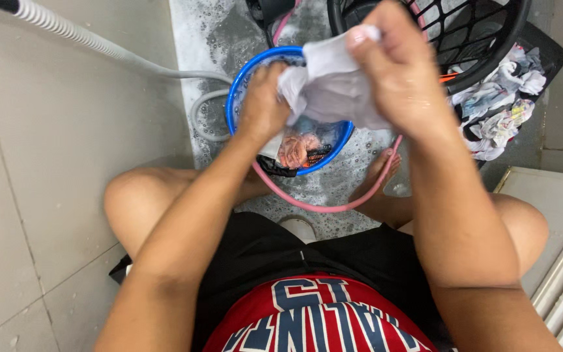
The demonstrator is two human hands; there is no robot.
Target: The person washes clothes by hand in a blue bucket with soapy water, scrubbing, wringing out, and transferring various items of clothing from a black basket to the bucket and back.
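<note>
I hold a wet white cloth (pixel 333 85) up over the blue basin (pixel 232 98), stretched between both my hands. My left hand (pixel 263 104) is closed around the cloth's lower left end, fingers curled tight on a bunched fold. My right hand (pixel 402 72) grips the upper right part, thumb pressed on the top edge and fingers wrapped behind it. Below the cloth, the basin holds soapy water and more wet laundry, a pinkish piece (pixel 296 150) among it. A pink hose (pixel 333 205) curves round the basin on the sudsy floor (pixel 333 186). To my right stands a black basket (pixel 490 39), with crumpled clothes (pixel 500 111) just beside it.
</note>
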